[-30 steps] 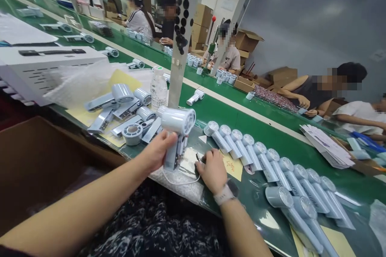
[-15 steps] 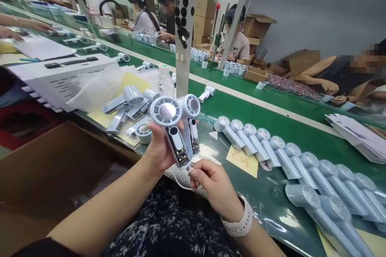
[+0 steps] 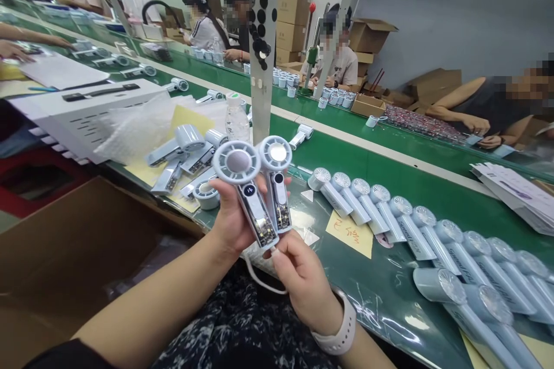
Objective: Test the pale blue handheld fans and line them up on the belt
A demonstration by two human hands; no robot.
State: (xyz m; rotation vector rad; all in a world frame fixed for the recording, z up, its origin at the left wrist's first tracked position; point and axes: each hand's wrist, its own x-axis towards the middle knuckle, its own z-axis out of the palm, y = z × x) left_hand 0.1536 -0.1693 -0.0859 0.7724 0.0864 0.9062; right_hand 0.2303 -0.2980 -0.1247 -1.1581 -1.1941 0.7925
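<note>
Between the fingers of the right hand, a white cable seems to be pinched under the nearer fan, its end hidden. This fan and a second fan are gripped together by the left hand, near the desk. If the cable is pulled sideways, its end could be bent; if the double grip is loosened, a fan could be dropped.
</note>
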